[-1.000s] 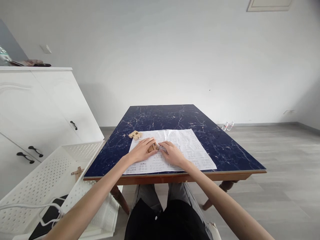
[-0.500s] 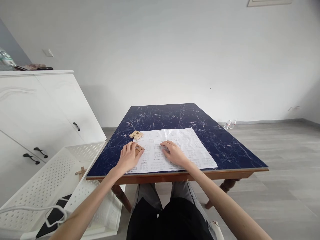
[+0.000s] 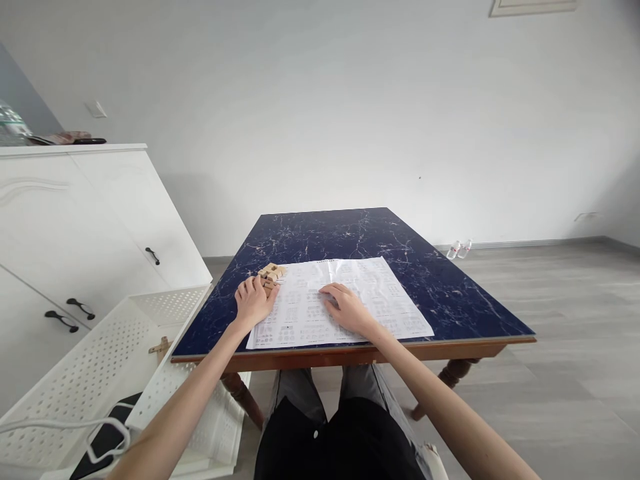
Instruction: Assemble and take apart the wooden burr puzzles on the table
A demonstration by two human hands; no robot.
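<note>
A printed white sheet of paper, creased near its far edge, lies along the near side of the dark blue marbled table. At the sheet's left edge my left hand is closed around a small brown wooden piece, mostly hidden under the fingers. Just beyond it sits a cluster of pale wooden blocks, close to or touching the brown piece. My right hand lies loosely on the middle of the sheet, fingers extended and slightly bent, holding nothing.
To the left stands a white cabinet with dark handles. In front of it is a perforated white basket with a white cable and a wooden item. Two plastic bottles are on the floor by the wall.
My left hand has moved up and left with the brown wooden piece, towards the pale blocks, uncovering the sheet's lower left part. My right hand has stayed in place.
</note>
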